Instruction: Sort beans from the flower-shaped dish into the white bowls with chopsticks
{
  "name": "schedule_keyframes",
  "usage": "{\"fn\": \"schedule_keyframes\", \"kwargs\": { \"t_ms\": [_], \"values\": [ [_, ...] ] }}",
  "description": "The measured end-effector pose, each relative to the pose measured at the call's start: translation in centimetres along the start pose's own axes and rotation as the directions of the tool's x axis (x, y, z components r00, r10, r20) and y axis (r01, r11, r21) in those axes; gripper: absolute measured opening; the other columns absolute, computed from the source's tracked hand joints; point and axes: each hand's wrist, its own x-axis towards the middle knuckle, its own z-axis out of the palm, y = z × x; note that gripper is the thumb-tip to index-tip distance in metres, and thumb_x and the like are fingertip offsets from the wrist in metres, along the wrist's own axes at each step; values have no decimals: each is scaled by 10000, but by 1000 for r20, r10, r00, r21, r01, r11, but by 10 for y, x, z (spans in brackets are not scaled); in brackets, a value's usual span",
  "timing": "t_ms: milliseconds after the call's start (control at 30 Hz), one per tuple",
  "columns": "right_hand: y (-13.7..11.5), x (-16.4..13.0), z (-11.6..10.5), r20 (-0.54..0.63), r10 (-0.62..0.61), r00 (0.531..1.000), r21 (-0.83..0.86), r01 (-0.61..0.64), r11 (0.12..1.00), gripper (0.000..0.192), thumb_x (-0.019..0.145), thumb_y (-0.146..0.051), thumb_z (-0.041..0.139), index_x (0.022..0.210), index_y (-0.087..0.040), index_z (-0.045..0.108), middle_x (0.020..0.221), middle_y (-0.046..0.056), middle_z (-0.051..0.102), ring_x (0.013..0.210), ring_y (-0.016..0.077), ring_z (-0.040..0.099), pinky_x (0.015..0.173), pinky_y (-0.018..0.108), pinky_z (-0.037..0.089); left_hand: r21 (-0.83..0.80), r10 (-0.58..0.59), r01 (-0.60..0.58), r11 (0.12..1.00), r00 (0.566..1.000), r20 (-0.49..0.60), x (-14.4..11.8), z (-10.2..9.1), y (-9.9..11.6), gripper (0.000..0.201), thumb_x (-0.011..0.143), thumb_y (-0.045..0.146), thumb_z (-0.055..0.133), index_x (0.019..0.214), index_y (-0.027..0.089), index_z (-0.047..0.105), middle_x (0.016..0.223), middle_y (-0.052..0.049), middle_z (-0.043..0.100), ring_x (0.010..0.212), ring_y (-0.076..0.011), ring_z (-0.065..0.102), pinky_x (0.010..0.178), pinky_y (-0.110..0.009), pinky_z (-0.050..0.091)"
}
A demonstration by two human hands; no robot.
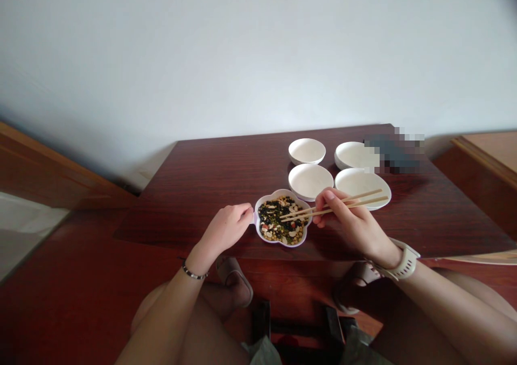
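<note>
A white flower-shaped dish point(258, 201) full of mixed black, yellow, red and pale beans sits near the front edge of a dark red wooden table point(210, 187). My left hand point(226, 227) rests curled against the dish's left rim. A pair of wooden chopsticks point(363, 199) is held in my right hand point(347, 219), with the tips reaching into the beans. A pale watch is on my right wrist and a thin bracelet on my left.
Behind the dish stand two empty white bowls point(307, 151) point(310, 181) and two empty white plates point(355, 155) point(361, 184). A blurred dark object point(393, 152) lies at the table's far right. A white wall is behind; my knees and sandalled feet show below.
</note>
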Motion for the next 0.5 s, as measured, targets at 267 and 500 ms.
{"fn": "schedule_keyframes", "kwargs": {
  "t_ms": [267, 500],
  "values": [
    [4, -1, 0, 37, 17, 999, 25, -18, 1000, 432, 1066, -596, 533, 927, -208, 664, 795, 46, 681, 727, 185, 661, 690, 313, 577, 6, -4, 4, 1000, 1000, 0, 0, 0, 2, 354, 1051, 286, 420, 716, 210, 503, 687, -6, 628, 629, -158, 521, 649, -306, 281],
    [4, -1, 0, 33, 18, 999, 7, -18, 1000, 436, 1069, -594, 529, 927, -204, 665, 797, 44, 682, 725, 180, 667, 691, 309, 586, 1, -3, 3, 1000, 1000, 4, 1, 0, 3, 352, 1049, 281, 430, 713, 208, 507, 705, -13, 651, 650, -161, 557, 650, -308, 288]
  ]
}}
